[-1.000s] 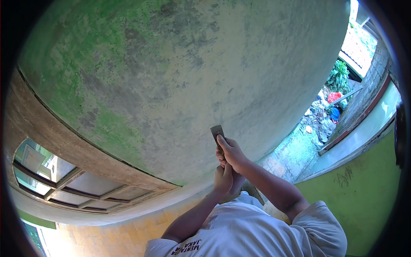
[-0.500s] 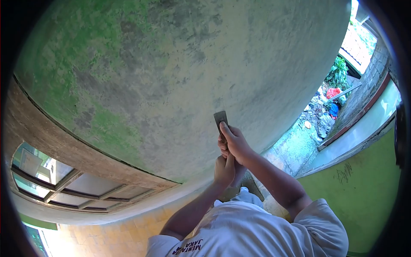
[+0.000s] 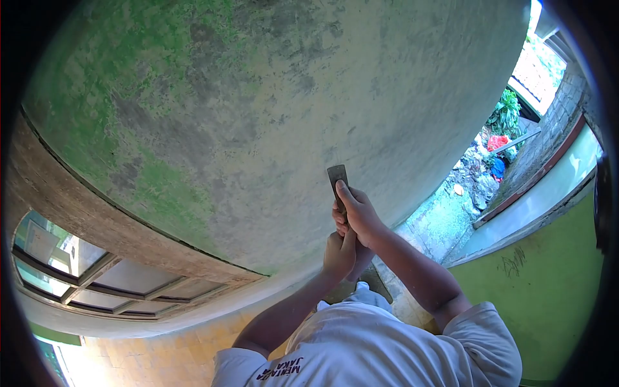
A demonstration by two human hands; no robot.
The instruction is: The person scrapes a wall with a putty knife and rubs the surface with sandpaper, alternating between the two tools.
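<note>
A flat, dark scraper-like tool (image 3: 337, 175) points up against or just in front of the wall (image 3: 277, 129), whose green paint is patchy with grey and whitish areas. My right hand (image 3: 358, 209) is wrapped round the tool, its thumb lying along the blade. Just below it, my left hand (image 3: 340, 255) is closed round the lower part of the tool, which the fingers mostly hide. Whether the blade tip touches the wall is hard to tell.
A wooden-framed window (image 3: 129, 284) is at the lower left. Yellowish floor tiles (image 3: 155, 358) show below it. On the right are a heap of rubble and litter (image 3: 474, 180), a green plant (image 3: 506, 113) and a low green wall (image 3: 541, 290).
Both hands and the tool have shifted slightly to the right in view. The window and the rubble have slid slightly left in view. The grip looks the same.
</note>
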